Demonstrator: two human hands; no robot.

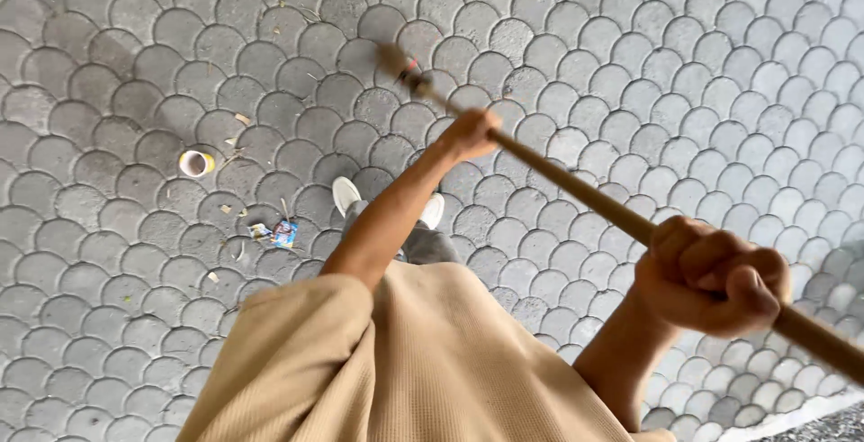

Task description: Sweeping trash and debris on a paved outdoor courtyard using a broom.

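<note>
Both hands gripped a stiff, light-looking wooden stick (576, 192): left hand (470, 132) clamped farther along it, right hand (711, 275) clamped near.

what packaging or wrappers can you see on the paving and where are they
Crumpled wrapper: on the grey scalloped paving, left of the white shoes; small, flattened, blue with red and white patches.
Smaller scrap: just left of that wrapper; pale, creased, print too small to tell.
Round cup or lid: further left and up; white ring with a yellow edge, lying on its side.
No signs or screens in view.
</note>
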